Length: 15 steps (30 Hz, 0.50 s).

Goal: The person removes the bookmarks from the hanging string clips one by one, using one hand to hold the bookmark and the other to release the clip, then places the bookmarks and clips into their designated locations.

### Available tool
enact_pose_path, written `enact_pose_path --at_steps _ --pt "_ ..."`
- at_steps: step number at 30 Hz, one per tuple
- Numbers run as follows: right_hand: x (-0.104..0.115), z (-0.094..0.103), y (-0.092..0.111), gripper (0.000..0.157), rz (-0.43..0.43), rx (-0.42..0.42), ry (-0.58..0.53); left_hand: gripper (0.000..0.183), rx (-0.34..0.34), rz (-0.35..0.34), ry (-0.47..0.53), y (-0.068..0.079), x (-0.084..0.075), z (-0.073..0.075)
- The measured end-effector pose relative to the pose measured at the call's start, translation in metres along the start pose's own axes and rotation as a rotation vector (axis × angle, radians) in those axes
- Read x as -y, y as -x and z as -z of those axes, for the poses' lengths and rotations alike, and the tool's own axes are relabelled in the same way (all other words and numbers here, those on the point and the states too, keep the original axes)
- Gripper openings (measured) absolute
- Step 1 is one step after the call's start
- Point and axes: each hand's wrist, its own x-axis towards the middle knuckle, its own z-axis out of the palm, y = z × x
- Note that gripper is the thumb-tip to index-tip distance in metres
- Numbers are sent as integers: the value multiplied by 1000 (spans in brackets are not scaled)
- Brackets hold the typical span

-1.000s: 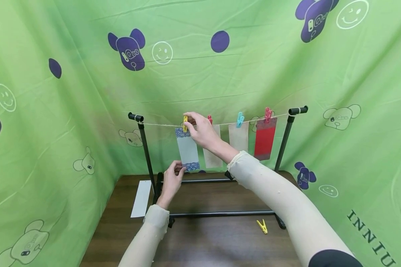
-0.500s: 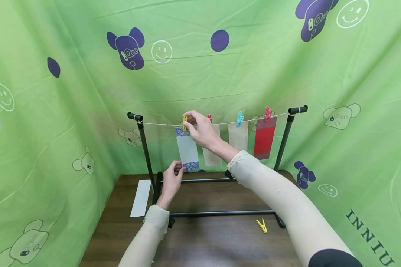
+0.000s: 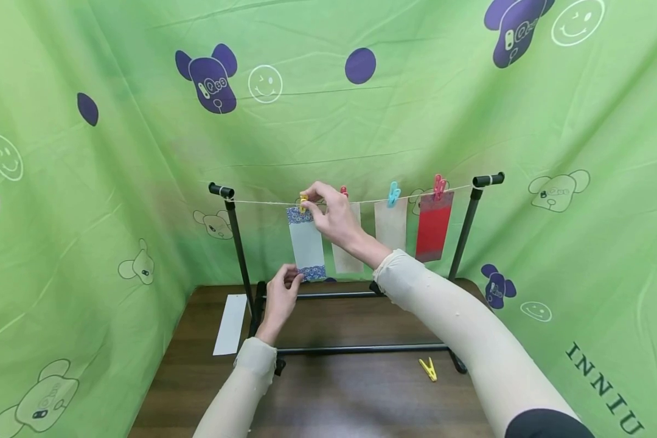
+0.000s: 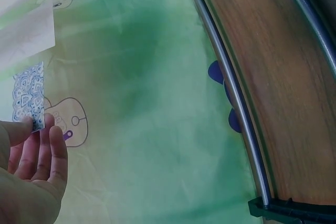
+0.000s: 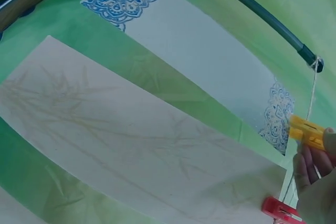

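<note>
One yellow clip shifted, five papers

Up goes the right arm, slanting from the lower right toward the middle, with the right hand at its end, the higher of the two! Its thumb and bent fingers meet in a pinch, the back of the hand rising in an arch. Below and to the left, the left arm reaches up, wrist straight, the left hand pinching too: thumb pressed forward, the other fingers gently bent side by side, palm showing. Pale sleeves bunch at both wrists, and the hands are apart.
</note>
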Motion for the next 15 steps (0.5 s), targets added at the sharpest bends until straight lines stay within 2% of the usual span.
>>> enact_pose_path --at_steps 6,15 --pt "-4 -1 1 10 54 -48 -3 15 -18 -19 13 1 1 1" --pt "-7 -1 1 11 99 -101 -12 15 -14 4 20 4 2 5"
